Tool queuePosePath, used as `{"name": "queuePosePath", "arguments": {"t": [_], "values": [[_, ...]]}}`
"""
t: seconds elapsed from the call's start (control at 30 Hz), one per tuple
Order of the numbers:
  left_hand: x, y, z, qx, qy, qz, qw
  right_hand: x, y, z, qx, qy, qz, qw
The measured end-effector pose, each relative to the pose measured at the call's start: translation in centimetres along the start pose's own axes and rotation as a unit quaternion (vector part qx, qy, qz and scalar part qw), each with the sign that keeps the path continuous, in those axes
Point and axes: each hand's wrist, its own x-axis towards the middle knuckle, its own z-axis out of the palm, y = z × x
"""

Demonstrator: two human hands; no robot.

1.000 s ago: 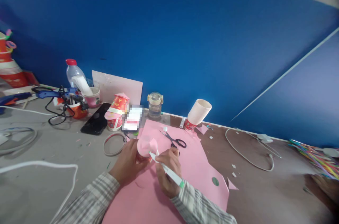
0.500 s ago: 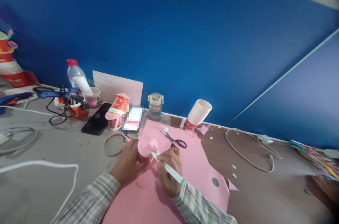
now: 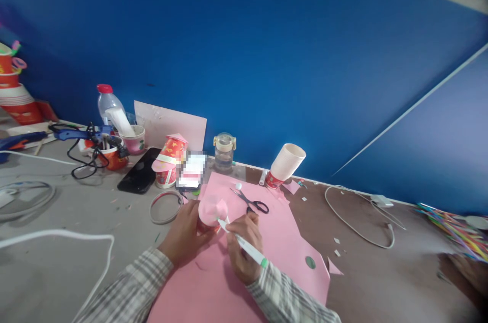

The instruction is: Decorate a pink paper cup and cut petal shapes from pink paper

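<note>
My left hand (image 3: 187, 234) is closed around the side of a paper cup (image 3: 212, 210) with a pale pink top facing up; its red side is mostly hidden by my fingers. In my right hand (image 3: 244, 246) is a white marker (image 3: 247, 249) with a green end, held like a pen. The marker's tip meets or nearly meets the edge of the cup's pink top. Under both hands lies a large sheet of pink paper (image 3: 293, 262). Black-handled scissors (image 3: 249, 202) rest partly open on it, just beyond my right hand.
A stack of white cups (image 3: 286, 163) leans at the back, near a lidded glass jar (image 3: 224, 152). Left stand a decorated red cup figure (image 3: 170, 157), a black phone (image 3: 139, 173) and a tape ring (image 3: 166, 207). White cables and paper scraps lie about. Another person's hand (image 3: 463, 272) is at far right.
The view has shifted very slightly. Both hands, the cup and the marker keep practically the same position.
</note>
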Motion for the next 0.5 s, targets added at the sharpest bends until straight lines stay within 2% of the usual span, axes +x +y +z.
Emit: {"name": "queuePosePath", "arguments": {"t": [0.27,0.33,0.5], "values": [[0.0,-0.1,0.2,-0.002,0.025,-0.01,1.0,0.4,-0.1,-0.4,0.019,0.023,0.043,0.999],[0.0,-0.2,0.2,-0.004,0.027,-0.012,1.0,0.3,0.1,-0.2,0.037,0.046,0.054,0.997],[0.1,0.3,0.0,-0.005,0.035,-0.03,0.999,-0.2,1.3,0.5,0.04,0.083,0.149,0.984]]}}
